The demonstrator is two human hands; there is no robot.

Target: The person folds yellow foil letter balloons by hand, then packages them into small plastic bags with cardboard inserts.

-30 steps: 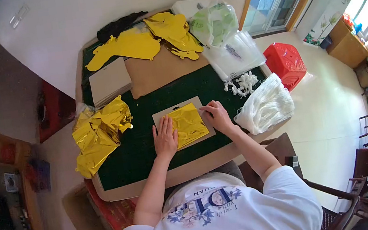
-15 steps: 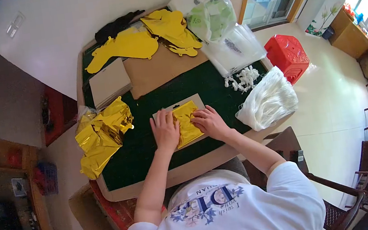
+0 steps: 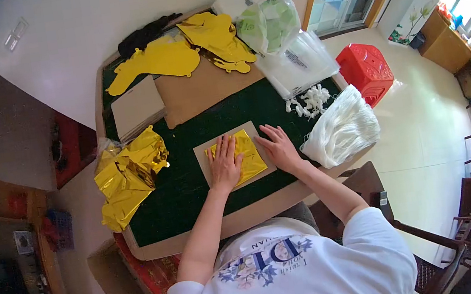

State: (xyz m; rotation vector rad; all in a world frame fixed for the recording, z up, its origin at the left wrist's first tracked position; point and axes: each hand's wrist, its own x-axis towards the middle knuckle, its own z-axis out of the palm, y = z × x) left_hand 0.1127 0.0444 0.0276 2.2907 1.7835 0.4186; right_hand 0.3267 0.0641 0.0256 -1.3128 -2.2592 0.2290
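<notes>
A folded gold foil balloon (image 3: 251,158) lies on a grey-brown cardboard sheet (image 3: 202,157) near the table's front. My left hand (image 3: 226,165) rests flat on the left part of the foil, fingers stretched out. At the cardboard's right edge is my right hand (image 3: 279,147), its fingers spread and nothing held in it. A crumpled pile of gold foil balloons (image 3: 129,177) sits at the table's left edge.
Behind are a stack of cardboard sheets (image 3: 137,108), flat gold foil balloons (image 3: 160,61) on a brown board (image 3: 189,99), and clear plastic bags (image 3: 296,66). To the right lie a white string bundle (image 3: 342,127) and small white pieces (image 3: 312,100). A red stool (image 3: 365,73) stands beyond.
My right hand has moved off the foil to the cardboard's right edge. My left hand has shifted right onto the foil, which now looks flatter.
</notes>
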